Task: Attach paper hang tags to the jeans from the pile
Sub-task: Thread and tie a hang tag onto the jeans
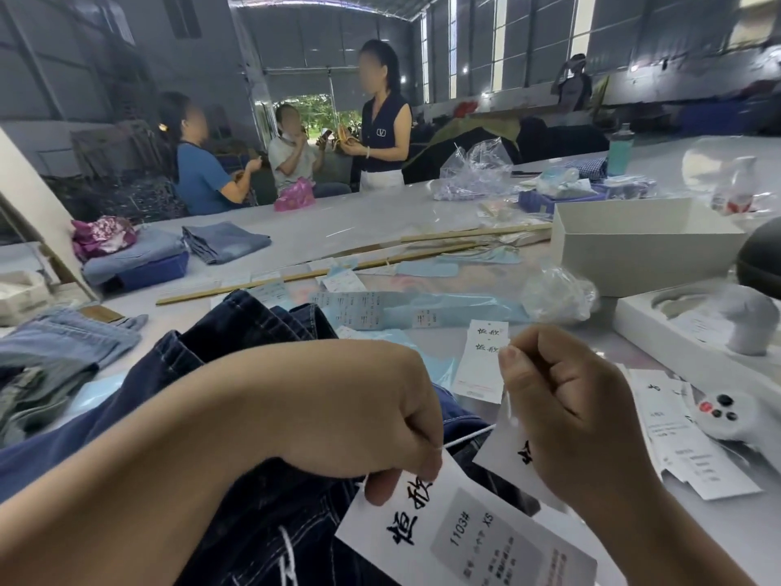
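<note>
Hang tag lies near, pinched by left hand; its white string runs right toward right hand, whose fingers pinch a second tag over dark jeans.

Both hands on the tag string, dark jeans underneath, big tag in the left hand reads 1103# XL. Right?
Not quite: the head view shows the hang tag in the left hand reads 1103# XS, not XL. The rest holds: right hand also on the string, dark jeans underneath.
</note>
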Demonstrator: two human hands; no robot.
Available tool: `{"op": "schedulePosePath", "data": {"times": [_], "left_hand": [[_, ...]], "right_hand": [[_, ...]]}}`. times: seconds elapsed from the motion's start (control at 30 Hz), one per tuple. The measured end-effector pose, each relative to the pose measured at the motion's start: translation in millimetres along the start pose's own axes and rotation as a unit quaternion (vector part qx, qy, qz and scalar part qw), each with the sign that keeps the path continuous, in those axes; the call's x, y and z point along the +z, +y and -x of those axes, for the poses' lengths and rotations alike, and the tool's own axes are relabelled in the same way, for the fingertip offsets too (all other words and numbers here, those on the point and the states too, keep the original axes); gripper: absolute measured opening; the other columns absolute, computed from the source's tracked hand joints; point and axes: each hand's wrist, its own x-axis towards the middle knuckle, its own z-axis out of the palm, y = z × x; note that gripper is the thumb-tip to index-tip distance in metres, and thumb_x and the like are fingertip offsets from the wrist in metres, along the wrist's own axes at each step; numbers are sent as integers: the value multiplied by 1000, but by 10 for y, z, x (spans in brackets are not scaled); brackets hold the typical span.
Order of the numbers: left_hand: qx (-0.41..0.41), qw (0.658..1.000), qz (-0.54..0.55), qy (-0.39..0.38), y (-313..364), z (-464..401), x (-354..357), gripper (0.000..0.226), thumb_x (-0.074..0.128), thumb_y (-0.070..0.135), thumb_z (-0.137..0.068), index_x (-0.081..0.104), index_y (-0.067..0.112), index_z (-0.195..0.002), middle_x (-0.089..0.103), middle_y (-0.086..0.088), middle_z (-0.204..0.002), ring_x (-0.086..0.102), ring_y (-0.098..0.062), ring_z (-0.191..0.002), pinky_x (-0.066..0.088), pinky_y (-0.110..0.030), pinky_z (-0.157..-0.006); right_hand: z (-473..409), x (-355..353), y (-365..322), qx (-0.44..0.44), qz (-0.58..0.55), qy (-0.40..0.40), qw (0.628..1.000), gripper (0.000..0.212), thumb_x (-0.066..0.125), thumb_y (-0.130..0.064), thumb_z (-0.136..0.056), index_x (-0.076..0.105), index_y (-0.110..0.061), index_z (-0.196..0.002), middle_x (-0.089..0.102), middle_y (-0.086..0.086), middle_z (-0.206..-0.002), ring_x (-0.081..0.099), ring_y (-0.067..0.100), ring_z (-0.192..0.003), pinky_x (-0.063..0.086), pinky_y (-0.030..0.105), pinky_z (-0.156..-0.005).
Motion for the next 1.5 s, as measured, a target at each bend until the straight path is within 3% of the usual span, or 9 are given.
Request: {"op": "schedulePosePath", "data": {"times": [0.13, 0.23, 0.53, 0.7, 0.83, 0.9, 1.03, 1.27, 1.5], "left_hand": [[12, 981, -141, 131, -19, 56, 241, 25, 48, 41, -99, 66, 27, -89, 60, 18, -64, 58, -6, -77, 48, -32, -94], [24, 977, -166, 133, -12, 141, 336, 25, 47, 43, -99, 69, 32, -100, 61, 18, -75, 53, -6, -92, 17, -30, -116], [-20, 971, -90, 222, -203, 577, 264, 20, 55, 60, -83, 67, 51, -70, 29, 47, -127, 13, 13, -122, 4, -28, -114], [80, 964, -66, 243, -108, 607, 453, 18, 58, 58, -89, 72, 46, -90, 32, 45, -133, 11, 8, -131, 1, -28, -111], [96, 937, -83, 325, -46, 461, 538, 27, 53, 50, -95, 70, 32, -85, 60, 21, -104, 46, 1, -106, 28, -29, -104], [70, 940, 7, 335, -57, 407, 495, 29, 50, 49, -95, 65, 28, -82, 65, 12, -79, 58, 1, -74, 49, -26, -76], [59, 925, 86, 366, -77, 281, 404, 20, 56, 38, -97, 69, 29, -84, 66, 15, -68, 56, 2, -51, 39, -10, -46], [45, 926, 154, 340, 8, -77, 174, 22, 63, 35, -94, 67, 28, -74, 60, 21, -56, 49, 4, -43, 32, -7, -39], [25, 961, 21, 274, 352, -592, 8, 19, 61, 27, -93, 74, 20, -81, 69, 7, -72, 60, -6, -60, 47, -20, -52]], "right_hand": [[82, 61, -53, -1, -25, -4, 1000, 26, 49, -35, -87, 48, -26, -63, 56, -7, -53, 50, 4, -46, 32, 9, -42], [144, 179, -112, -5, -50, -21, 999, 26, 52, -24, -88, 48, -24, -63, 53, -11, -51, 47, -1, -45, 30, 5, -43], [117, 172, -288, -26, -44, -27, 998, 28, 46, -37, -85, 51, -20, -63, 55, 4, -58, 50, 10, -49, 32, 8, -41], [122, 158, -314, -24, -28, -21, 999, 25, 50, -24, -87, 50, -18, -63, 53, 8, -61, 48, 18, -52, 32, 14, -42], [133, 103, -335, -22, -19, -7, 1000, 24, 51, -25, -87, 50, -20, -63, 56, 1, -59, 51, 13, -51, 33, 14, -42], [137, 60, -321, -11, -15, -5, 1000, 26, 51, -26, -88, 51, -20, -63, 57, 0, -59, 52, 10, -51, 34, 11, -42], [131, -62, -216, 31, -23, 7, 999, 31, 58, -23, -93, 53, -16, -64, 55, -4, -54, 50, 5, -45, 33, 9, -40], [107, -296, 4, 93, -8, 38, 995, 34, 59, -19, -95, 55, -14, -62, 52, -7, -46, 45, 3, -39, 32, 11, -38], [41, -432, 239, 154, -33, 48, 986, 25, 61, -27, -95, 66, -21, -72, 61, -9, -53, 53, 3, -45, 40, 16, -43]]}}
